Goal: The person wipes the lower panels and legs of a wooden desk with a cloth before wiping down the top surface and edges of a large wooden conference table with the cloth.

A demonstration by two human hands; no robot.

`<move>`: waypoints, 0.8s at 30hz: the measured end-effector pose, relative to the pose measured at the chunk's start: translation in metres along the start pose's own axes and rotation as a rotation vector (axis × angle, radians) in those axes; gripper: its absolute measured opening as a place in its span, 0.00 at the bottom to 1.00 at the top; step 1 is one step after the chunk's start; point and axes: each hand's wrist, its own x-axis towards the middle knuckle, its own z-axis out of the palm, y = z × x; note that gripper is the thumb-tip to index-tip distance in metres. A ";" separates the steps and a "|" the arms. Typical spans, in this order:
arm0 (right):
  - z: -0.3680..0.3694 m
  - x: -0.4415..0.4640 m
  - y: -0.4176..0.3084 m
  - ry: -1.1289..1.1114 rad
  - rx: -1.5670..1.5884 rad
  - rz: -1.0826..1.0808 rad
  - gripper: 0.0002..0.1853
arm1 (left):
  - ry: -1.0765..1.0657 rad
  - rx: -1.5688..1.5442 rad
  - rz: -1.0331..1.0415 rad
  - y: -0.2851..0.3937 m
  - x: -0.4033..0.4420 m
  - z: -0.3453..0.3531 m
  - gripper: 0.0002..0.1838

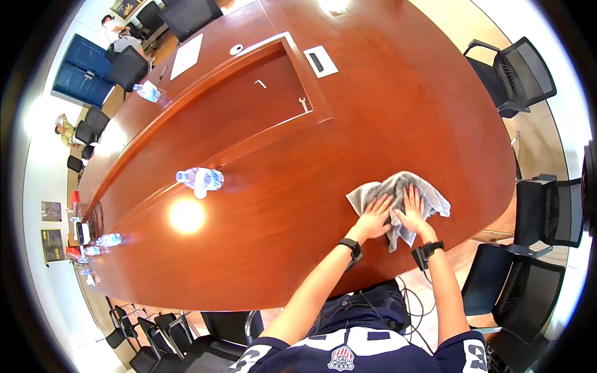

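A grey towel (397, 184) lies crumpled on the reddish-brown wooden table (298, 217), near its rounded right end. My left hand (374, 216) rests flat on the towel's left part, fingers stretched out. On the right part of the same cloth lies my right hand (411, 210), its fingers also extended and pressed down. The two hands are close together but apart. Beneath them, a pointed corner of the towel hangs toward my body. Each wrist wears a black strap.
Left of the hands, a plastic water bottle (201, 178) stands on the table. A recessed panel holds a wrench (303, 104) and a hex key (260, 83). Beyond it are a white sheet (187, 56) and another bottle (147, 91). Black chairs (521, 73) surround the table; people sit far left.
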 end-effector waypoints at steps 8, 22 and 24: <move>-0.040 0.135 -0.029 0.004 -0.058 -0.147 0.46 | 0.135 -0.028 -0.182 -0.052 0.064 -0.054 0.37; 0.041 0.232 -0.228 0.071 -0.222 -0.658 0.42 | 0.381 0.080 -0.540 -0.179 -0.070 -0.148 0.36; 0.056 0.221 -0.252 0.044 -0.204 -0.705 0.42 | 0.406 0.074 -0.608 -0.181 -0.099 -0.144 0.36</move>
